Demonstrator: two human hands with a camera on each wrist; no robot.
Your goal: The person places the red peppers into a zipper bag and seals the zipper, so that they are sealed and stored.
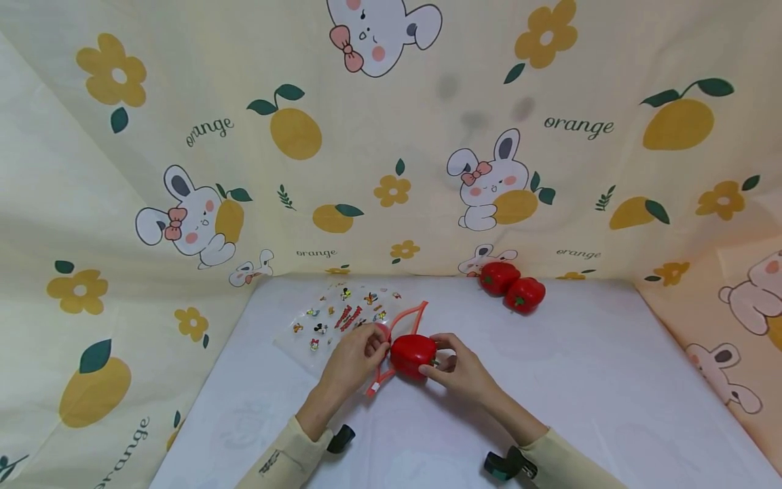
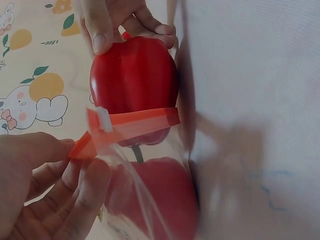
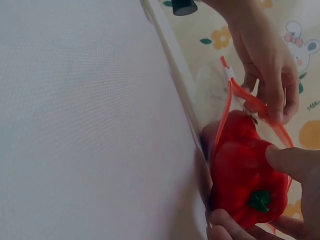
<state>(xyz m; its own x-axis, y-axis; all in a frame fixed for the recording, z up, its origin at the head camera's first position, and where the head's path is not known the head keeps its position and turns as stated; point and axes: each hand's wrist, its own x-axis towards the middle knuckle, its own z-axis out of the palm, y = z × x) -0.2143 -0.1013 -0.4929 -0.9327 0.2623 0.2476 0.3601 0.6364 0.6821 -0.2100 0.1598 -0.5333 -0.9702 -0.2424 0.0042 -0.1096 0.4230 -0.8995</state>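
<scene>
A clear zip bag (image 1: 332, 326) with cartoon prints and an orange zip edge (image 2: 135, 122) lies at the middle left of the table, its mouth spread apart. My left hand (image 1: 354, 356) pinches that zip edge between thumb and fingers. In my right hand (image 1: 462, 370) I grip a red bell pepper (image 1: 411, 354) by its green-stemmed end. The pepper's far end is inside the bag's mouth, as the left wrist view shows. Another red bell pepper (image 2: 160, 195) sits deeper in the bag, seen through the plastic. A white slider (image 3: 229, 73) is on the zip.
Two more red bell peppers (image 1: 499, 278) lie side by side at the back right of the white table (image 1: 580, 380). A printed cloth (image 1: 427, 176) with rabbits and oranges stands as a backdrop behind and beside the table.
</scene>
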